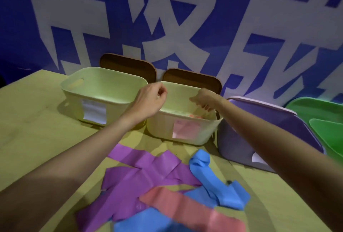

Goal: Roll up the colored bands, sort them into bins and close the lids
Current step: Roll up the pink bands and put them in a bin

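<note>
Above the pink-labelled bin (183,120) | both hands, left hand (150,100) and right hand (204,100), fingers loosely curled, holding nothing visible | pink roll (194,116) inside; unrolled bands (148,176) near on bench (37,129) | risk: roll may uncoil.

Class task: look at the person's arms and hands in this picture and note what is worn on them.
Nothing is worn: both forearms are bare with no sleeve in view. The left hand and the right hand have no gloves, and no watch, bracelet or ring can be seen.
</note>
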`<state>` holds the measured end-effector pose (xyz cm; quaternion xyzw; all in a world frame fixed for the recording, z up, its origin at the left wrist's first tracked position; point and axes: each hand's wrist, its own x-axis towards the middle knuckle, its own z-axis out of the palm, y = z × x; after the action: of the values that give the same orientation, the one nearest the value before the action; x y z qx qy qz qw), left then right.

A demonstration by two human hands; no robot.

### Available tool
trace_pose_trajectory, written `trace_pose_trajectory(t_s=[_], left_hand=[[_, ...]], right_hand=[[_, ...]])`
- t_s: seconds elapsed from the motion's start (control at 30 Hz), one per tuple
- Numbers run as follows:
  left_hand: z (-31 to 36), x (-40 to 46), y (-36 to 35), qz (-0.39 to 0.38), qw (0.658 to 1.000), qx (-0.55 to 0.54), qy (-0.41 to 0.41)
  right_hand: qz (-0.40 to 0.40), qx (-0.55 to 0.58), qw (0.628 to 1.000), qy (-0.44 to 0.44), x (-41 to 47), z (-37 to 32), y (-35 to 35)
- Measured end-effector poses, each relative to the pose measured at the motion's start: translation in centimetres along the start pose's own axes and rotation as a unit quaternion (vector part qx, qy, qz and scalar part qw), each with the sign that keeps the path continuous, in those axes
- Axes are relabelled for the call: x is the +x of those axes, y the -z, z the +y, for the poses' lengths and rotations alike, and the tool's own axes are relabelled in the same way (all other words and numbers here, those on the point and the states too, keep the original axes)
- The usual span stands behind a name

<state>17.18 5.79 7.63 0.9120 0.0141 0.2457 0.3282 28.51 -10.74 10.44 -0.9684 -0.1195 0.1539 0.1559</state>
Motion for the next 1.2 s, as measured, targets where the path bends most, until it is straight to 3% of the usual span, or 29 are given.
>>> trace_pose_trajectory(t_s=[0.2,0.27,0.4,0.57,0.77,0.9,1.07,1.2], left_hand=[[0.7,-4.2,1.9,0.077,0.997,0.006,0.012],[0.9,-6.3,2.6,0.096,0.995,-0.003,0.014],[1.3,-11.5,3.3,0.093,0.994,-0.034,0.035],[1.3,-18.5,2.1,-0.014,0.996,-0.075,0.04],[1.6,-23.4,-0.2,-0.114,0.991,-0.064,0.016],[2.2,-23.4,-1.0,-0.161,0.986,-0.045,0.004],[2.0,-23.4,-1.9,-0.218,0.976,0.005,-0.004],[1.9,-23.3,-1.9,-0.226,0.974,0.001,-0.002]], right_hand=[[0.234,0.003,0.965,0.115,-6.3,2.1,-0.8],[0.265,0.038,0.946,0.183,-9.4,2.8,-2.2],[0.254,0.092,0.938,0.219,-14.9,4.4,-6.3],[0.205,0.136,0.947,0.206,-20.7,6.9,-11.7],[0.221,0.214,0.95,0.06,-25.1,12.3,-15.6],[0.231,0.16,0.96,-0.007,-26.5,16.0,-16.8],[0.189,0.22,0.956,0.029,-27.5,17.2,-16.8],[0.18,0.175,0.966,0.066,-27.8,17.5,-16.6]])
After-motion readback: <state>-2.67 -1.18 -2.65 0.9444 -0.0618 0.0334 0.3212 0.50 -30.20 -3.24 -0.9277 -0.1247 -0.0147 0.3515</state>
